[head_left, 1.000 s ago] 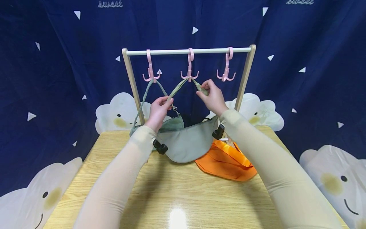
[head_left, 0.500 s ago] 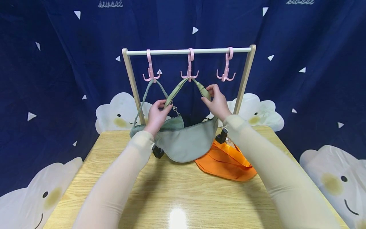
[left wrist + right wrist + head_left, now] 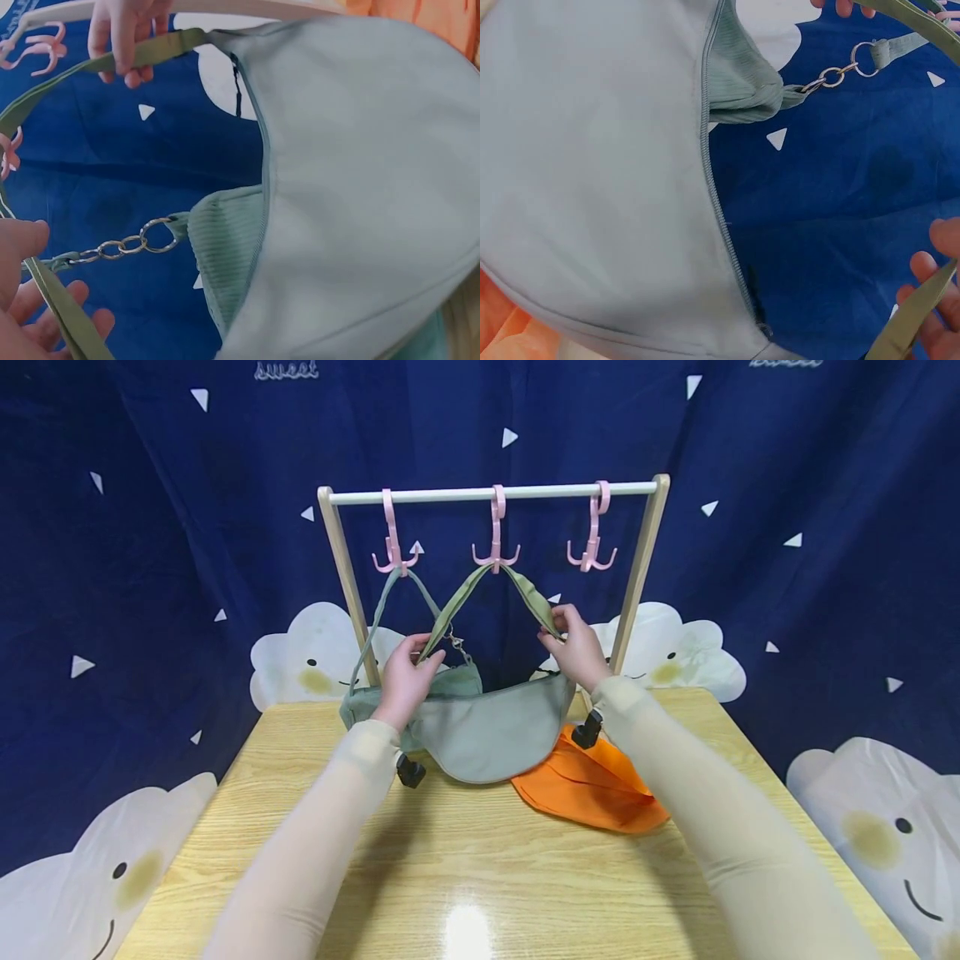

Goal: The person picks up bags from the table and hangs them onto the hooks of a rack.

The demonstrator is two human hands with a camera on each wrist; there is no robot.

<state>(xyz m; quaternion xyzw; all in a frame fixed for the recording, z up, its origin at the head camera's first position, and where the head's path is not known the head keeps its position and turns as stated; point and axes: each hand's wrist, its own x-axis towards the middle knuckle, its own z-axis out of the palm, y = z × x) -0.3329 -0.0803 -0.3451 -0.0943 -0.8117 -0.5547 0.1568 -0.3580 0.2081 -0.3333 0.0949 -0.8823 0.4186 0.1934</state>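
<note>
Both left hand [image 3: 406, 679] and right hand [image 3: 582, 652] pinch the grey bag's [image 3: 495, 731] olive strap [image 3: 533, 598] above the bench's [image 3: 570, 893] back edge; uneven tugging could slip it off the middle hook [image 3: 496, 538].

Blue curtain [image 3: 420, 418] reads "sweet" top L (also top R, partly cut off).

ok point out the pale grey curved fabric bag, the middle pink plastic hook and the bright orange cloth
Pale grey curved fabric bag [image 3: 491, 733]: head view, front panel
Middle pink plastic hook [image 3: 497, 532]: head view, stem
Bright orange cloth [image 3: 587, 792]: head view, near side
</note>
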